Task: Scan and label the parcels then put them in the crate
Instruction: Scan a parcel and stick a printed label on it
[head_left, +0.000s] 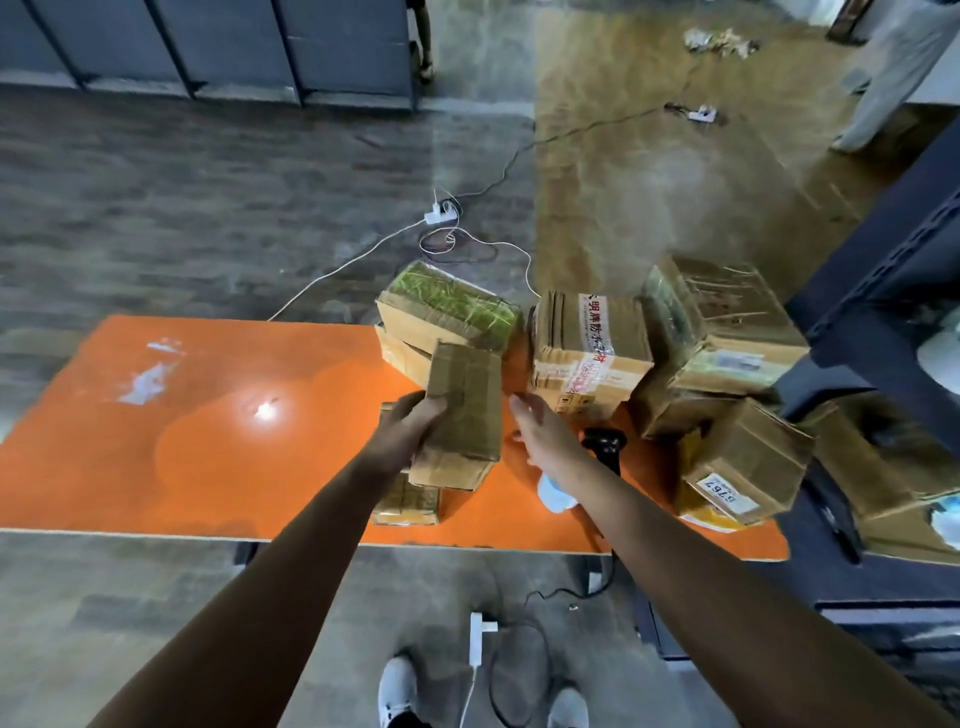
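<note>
Left hand (410, 431) grips the parcel (462, 410); right hand (540, 431) spread, empty. I'd turn its barcode up, grab the scanner (605, 441).

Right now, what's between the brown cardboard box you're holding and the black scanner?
The open right hand, over the shiny orange table, in the head view.

I can make out digits that look like 6767 on a white label (719, 491) stuck to the near right box (748, 452). The middle box (566, 332) carries a white tape strip (595, 338) printed with red Chinese characters, 防水 among them. The sticker (737, 359) on the far right box (727, 312) is too blurred for me to read.
</note>
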